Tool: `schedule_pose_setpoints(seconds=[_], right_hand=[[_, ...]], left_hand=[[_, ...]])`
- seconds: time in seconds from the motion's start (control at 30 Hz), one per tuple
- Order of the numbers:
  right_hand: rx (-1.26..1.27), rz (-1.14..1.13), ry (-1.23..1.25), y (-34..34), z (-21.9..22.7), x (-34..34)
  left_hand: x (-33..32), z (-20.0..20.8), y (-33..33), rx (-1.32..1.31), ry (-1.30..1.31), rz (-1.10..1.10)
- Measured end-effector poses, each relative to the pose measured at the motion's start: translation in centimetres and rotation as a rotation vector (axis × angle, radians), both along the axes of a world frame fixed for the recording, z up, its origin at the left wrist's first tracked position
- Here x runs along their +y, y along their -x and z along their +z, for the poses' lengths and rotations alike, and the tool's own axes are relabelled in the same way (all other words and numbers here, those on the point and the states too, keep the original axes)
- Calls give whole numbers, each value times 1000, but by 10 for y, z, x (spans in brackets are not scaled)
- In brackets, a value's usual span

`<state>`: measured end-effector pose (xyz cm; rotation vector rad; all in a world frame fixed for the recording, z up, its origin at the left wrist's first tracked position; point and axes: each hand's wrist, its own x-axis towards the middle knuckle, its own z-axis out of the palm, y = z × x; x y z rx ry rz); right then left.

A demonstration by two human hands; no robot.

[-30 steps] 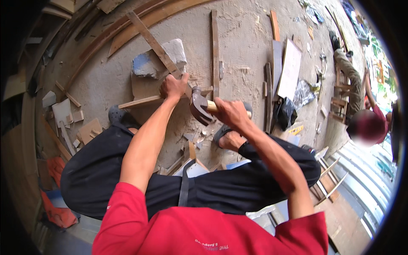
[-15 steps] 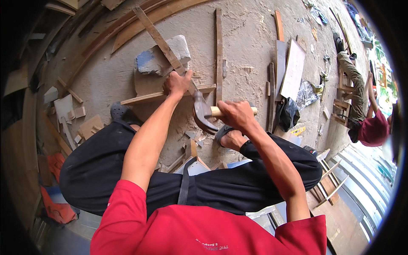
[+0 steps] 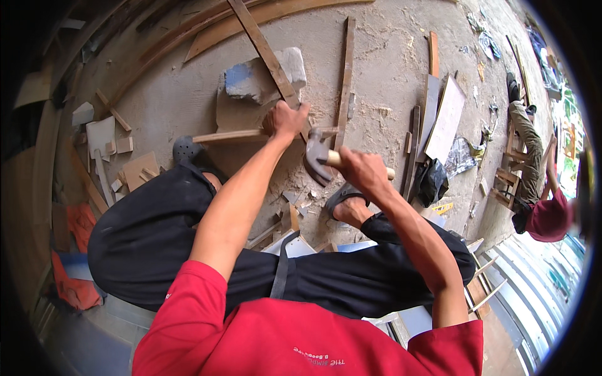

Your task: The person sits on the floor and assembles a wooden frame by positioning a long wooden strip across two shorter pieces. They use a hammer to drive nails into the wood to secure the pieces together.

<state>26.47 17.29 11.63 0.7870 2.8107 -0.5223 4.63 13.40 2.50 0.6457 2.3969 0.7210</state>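
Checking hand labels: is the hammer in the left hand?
No, the right hand grips the hammer, while the left hand holds a wooden strip.

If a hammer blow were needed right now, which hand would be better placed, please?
Probably the right hand: it already grips the hammer by its handle, while the left hand is occupied holding the brown strip.

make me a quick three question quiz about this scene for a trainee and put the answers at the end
1. Which tool does the right hand hold?
2. True or false: the left hand is clear of the wooden strip.
3. Fill in: the concrete block that the strip crosses has a ____ patch at its left end.

Key:
1. A claw hammer.
2. False.
3. Blue.
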Motion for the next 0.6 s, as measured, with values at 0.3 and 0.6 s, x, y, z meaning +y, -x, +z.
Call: schedule_pose_setpoints(seconds=[0.3, 0.6], right_hand=[[-14, -123, 203, -11, 21, -47], [406, -1072, 454, 15, -25, -34]], left_hand=[[-4, -11, 7, -16, 82, -17], [-9, -1, -3, -43, 98, -11]])
